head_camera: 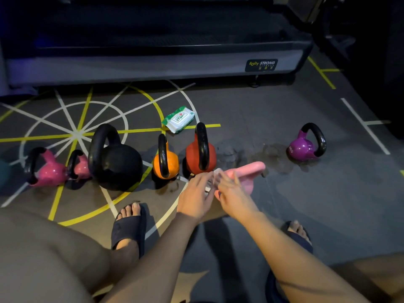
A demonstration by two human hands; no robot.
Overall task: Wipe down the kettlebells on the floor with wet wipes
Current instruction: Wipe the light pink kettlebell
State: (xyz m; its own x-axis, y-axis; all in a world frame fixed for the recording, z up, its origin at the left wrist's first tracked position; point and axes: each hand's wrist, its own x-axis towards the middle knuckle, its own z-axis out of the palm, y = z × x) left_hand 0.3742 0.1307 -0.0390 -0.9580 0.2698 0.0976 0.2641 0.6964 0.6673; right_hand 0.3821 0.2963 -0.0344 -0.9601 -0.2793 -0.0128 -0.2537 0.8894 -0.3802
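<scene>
Both hands reach forward from the near edge and meet just right of centre. The left hand (194, 197) stretches its fingers toward a pale, crumpled wet wipe (212, 180), and the right hand (234, 193) lies just beside it with its fingers spread over a pale pink kettlebell (248, 174). Motion blur smears the fingers, so it cannot be told which hand grips the wipe or how tightly. The floor (273, 119) is dark grey, marked with yellow and white lines that fan out from a hub at the left, and wet patches (271, 154) darken it to the right of the hands. Along the far side runs the base of a gym machine (153, 66) bearing a "BODY STRONG" label. Six more kettlebells stand in a rough row: two magenta kettlebells (49, 170) at the left, one large black kettlebell (115, 159), one orange kettlebell (166, 164), one red kettlebell (201, 153) touching the wipe's far side, and one purple kettlebell (305, 147) well apart at the right. One wipe pack (178, 119) lies beyond the orange and red ones. Two feet in dark slides (127, 228) rest on the near floor.
</scene>
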